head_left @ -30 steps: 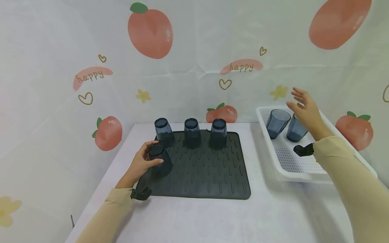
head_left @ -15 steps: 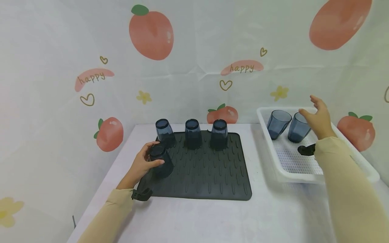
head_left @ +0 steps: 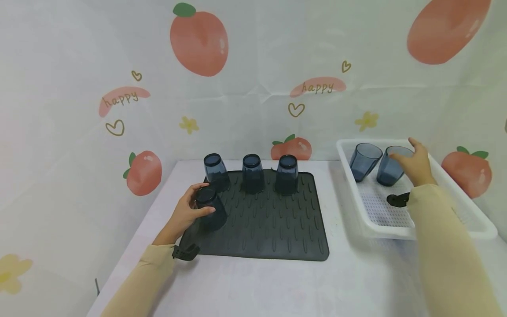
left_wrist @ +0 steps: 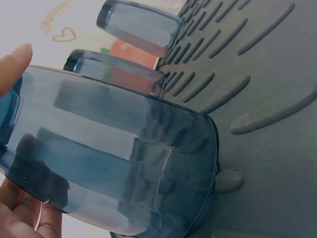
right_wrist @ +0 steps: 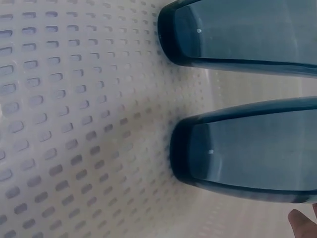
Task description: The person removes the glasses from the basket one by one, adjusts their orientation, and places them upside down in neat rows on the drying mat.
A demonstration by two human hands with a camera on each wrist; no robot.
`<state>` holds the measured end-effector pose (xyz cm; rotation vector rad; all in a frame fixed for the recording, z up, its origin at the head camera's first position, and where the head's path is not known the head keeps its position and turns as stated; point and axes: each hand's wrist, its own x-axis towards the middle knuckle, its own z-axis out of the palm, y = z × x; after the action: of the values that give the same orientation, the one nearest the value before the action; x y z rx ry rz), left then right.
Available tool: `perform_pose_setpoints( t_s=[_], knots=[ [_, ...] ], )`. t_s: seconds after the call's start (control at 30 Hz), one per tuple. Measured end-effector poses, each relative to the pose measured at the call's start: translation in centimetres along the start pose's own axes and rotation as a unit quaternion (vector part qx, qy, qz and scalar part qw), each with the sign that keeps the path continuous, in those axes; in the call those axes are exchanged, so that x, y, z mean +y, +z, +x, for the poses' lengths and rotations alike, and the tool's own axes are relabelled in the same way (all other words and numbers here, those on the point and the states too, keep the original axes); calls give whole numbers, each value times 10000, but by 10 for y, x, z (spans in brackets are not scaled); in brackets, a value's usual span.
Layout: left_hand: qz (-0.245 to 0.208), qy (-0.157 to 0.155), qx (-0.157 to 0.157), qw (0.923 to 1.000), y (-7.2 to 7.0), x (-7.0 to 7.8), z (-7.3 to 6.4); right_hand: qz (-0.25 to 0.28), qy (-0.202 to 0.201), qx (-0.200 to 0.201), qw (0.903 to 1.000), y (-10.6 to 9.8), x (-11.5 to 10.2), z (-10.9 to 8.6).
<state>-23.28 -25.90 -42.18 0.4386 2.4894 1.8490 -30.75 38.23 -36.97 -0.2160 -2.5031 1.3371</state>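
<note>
My left hand (head_left: 181, 218) grips a dark blue glass (head_left: 215, 215) standing upside down at the left of the black ribbed mat (head_left: 273, 229). Thumb and fingers lie on opposite sides of it, near its base, in the left wrist view. At the right, my right hand (head_left: 420, 168) reaches over a blue glass (head_left: 389, 171) in the white basket (head_left: 358, 213), thumb and fingers spread around its upper part. A fingertip (right_wrist: 301, 225) shows just beside that glass in the right wrist view. Another blue glass (head_left: 361, 164) leans to its left, mouth up.
Three more upturned glasses stand along the mat's back edge: a left one (head_left: 216, 172), a middle one (head_left: 252, 175) and a right one (head_left: 287, 176). White tabletop (head_left: 293, 286) lies in front of the mat and between mat and basket. A printed backdrop (head_left: 253, 57) rises behind.
My right hand has swung right, then come down toward the right glass in the basket. My left hand stays on its glass, and the view has shifted slightly.
</note>
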Motion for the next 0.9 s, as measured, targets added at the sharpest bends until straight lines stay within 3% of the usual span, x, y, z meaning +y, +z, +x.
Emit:
perform_pose_setpoints(
  t_s=[0.23,0.53,0.9],
  knots=[
    [-11,-27,-10,10000,0,6,0,-54,51,139,9999,7,4,-1],
    [43,-41,19,10000,4,15,-2,49,422,96,9991,9,0,-10],
    [32,-67,5,10000,3,7,-3,167,600,-99,9980,13,13,-5]
  ],
)
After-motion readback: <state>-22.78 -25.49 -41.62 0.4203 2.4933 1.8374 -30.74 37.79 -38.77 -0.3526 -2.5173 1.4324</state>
